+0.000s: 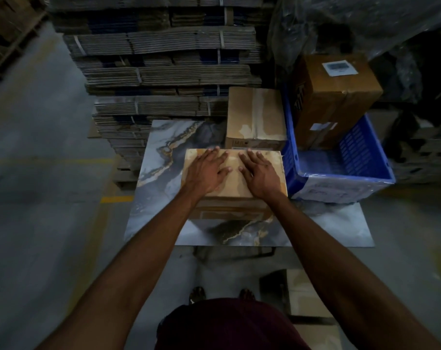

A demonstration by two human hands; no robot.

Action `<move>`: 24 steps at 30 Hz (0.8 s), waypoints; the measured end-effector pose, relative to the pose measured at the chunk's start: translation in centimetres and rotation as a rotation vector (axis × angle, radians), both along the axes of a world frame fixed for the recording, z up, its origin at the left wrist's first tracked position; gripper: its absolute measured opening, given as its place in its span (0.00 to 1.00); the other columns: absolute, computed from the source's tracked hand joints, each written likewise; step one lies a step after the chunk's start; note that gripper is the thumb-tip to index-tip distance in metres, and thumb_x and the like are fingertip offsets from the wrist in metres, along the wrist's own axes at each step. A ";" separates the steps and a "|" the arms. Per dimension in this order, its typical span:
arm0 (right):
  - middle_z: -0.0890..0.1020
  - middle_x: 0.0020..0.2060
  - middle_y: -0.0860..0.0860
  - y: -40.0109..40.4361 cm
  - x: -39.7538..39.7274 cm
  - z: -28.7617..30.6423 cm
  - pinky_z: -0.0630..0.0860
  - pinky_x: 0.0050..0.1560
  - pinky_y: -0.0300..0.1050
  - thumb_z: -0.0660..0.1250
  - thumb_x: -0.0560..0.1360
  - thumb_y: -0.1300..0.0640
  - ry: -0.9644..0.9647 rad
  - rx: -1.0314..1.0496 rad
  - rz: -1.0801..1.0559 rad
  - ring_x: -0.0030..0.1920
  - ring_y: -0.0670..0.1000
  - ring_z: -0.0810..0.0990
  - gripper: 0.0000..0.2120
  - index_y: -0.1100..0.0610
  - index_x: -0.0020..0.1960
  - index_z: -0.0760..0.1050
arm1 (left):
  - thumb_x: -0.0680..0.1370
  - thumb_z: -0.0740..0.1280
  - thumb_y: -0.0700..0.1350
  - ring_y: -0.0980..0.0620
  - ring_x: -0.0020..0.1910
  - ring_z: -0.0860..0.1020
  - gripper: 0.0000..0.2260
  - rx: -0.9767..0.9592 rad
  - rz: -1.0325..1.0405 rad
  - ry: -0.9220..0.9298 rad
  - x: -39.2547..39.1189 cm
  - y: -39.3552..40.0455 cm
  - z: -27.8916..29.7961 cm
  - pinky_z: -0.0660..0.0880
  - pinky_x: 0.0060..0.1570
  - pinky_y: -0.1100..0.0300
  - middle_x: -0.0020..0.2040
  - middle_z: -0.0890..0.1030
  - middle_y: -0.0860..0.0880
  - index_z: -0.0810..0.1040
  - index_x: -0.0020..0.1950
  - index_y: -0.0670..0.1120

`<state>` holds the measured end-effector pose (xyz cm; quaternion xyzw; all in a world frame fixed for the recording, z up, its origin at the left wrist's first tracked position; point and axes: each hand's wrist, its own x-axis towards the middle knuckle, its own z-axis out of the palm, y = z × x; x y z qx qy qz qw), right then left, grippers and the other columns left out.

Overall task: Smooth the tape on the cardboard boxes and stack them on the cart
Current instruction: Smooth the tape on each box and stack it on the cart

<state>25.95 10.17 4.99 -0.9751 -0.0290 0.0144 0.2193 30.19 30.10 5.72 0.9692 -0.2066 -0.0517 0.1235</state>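
Observation:
A taped cardboard box (233, 184) sits in the middle of a marble-patterned table top (161, 157). My left hand (208, 170) lies flat on the box's top, fingers spread, on its left half. My right hand (258, 171) lies flat beside it on the right half. Both palms press on the top, holding nothing. The strip of tape runs between and under the hands. A second taped cardboard box (256, 117) stands just behind the first, touching or nearly touching it.
A blue plastic crate (345, 170) stands at the table's right with a larger brown labelled box (338, 97) tilted inside it. Bundles of flat cardboard (161, 66) are piled high behind the table. Another box (302, 294) stands on the floor by my feet.

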 end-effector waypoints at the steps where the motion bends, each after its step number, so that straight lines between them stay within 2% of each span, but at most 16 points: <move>1: 0.60 0.81 0.50 -0.2 0.1 0.3 0.56 0.79 0.55 0.54 0.85 0.41 0.007 0.002 0.009 0.81 0.55 0.56 0.26 0.47 0.81 0.61 | 0.83 0.55 0.61 0.46 0.80 0.57 0.27 0.003 -0.023 0.006 0.1 0.3 0.4 0.53 0.76 0.50 0.82 0.57 0.46 0.59 0.81 0.53; 5: 0.61 0.81 0.49 -1.6 -0.1 0.6 0.62 0.75 0.58 0.57 0.83 0.39 0.025 0.033 -0.059 0.79 0.54 0.59 0.28 0.46 0.81 0.61 | 0.83 0.57 0.59 0.44 0.78 0.61 0.26 -0.007 -0.082 -0.038 0.1 2.1 0.2 0.57 0.75 0.51 0.81 0.60 0.46 0.63 0.80 0.52; 11: 0.57 0.82 0.50 -1.7 -0.4 0.1 0.57 0.78 0.57 0.53 0.85 0.40 0.025 0.022 -0.026 0.81 0.54 0.56 0.28 0.47 0.82 0.57 | 0.84 0.55 0.59 0.45 0.80 0.56 0.25 -0.050 -0.007 -0.002 -0.8 2.3 -0.7 0.50 0.77 0.50 0.81 0.57 0.48 0.59 0.81 0.55; 17: 0.60 0.81 0.50 -4.1 -1.2 0.5 0.66 0.72 0.62 0.56 0.84 0.40 0.055 0.071 0.009 0.79 0.55 0.61 0.28 0.48 0.81 0.59 | 0.83 0.60 0.59 0.45 0.78 0.60 0.26 -0.056 -0.016 0.034 -0.4 3.9 0.6 0.57 0.75 0.52 0.80 0.61 0.45 0.64 0.79 0.54; 21: 0.63 0.80 0.54 -4.2 -1.9 -0.5 0.63 0.76 0.59 0.57 0.85 0.44 -0.045 0.042 0.012 0.79 0.56 0.60 0.27 0.53 0.81 0.61 | 0.83 0.60 0.58 0.45 0.80 0.57 0.26 -0.088 0.005 0.037 -1.0 4.2 -0.5 0.54 0.77 0.52 0.81 0.59 0.45 0.62 0.80 0.53; 24: 0.61 0.80 0.54 -4.1 -1.7 0.1 0.61 0.77 0.59 0.56 0.85 0.44 -0.012 0.015 0.033 0.80 0.55 0.59 0.28 0.53 0.82 0.59 | 0.83 0.60 0.57 0.45 0.80 0.56 0.26 -0.093 -0.014 0.071 -0.9 4.3 0.2 0.51 0.78 0.54 0.81 0.58 0.45 0.61 0.80 0.53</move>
